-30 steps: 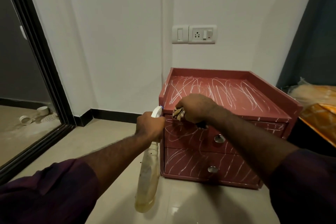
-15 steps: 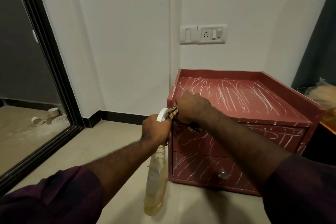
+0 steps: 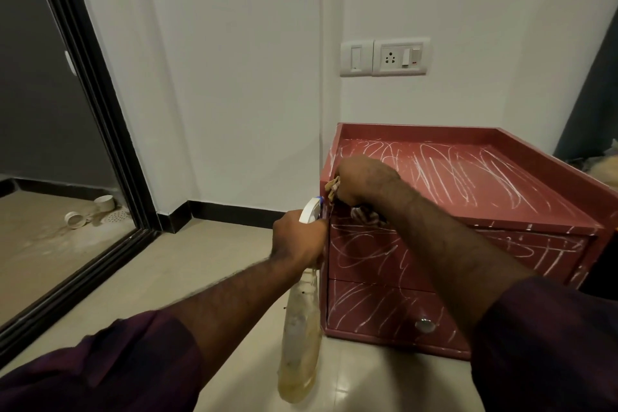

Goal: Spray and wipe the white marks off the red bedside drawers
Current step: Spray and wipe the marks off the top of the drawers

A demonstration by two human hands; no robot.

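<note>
Red bedside drawers (image 3: 475,207), scrawled over with white marks (image 3: 448,177), are seen on the tiled floor (image 3: 200,264) at the right, against the far wall. A crumpled cloth (image 3: 332,189) is clutched in the right hand (image 3: 364,182) at the top's near left corner. A spray bottle (image 3: 301,338) is gripped at its neck by the left hand (image 3: 297,241), just left of the upper drawer front, its body hanging down.

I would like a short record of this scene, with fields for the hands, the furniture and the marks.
left hand: grips spray bottle near its head, bottle hanging down
right hand: holds cloth at front left top corner of red drawers
white marks: over top and both drawer fronts
socket: on wall above
</note>
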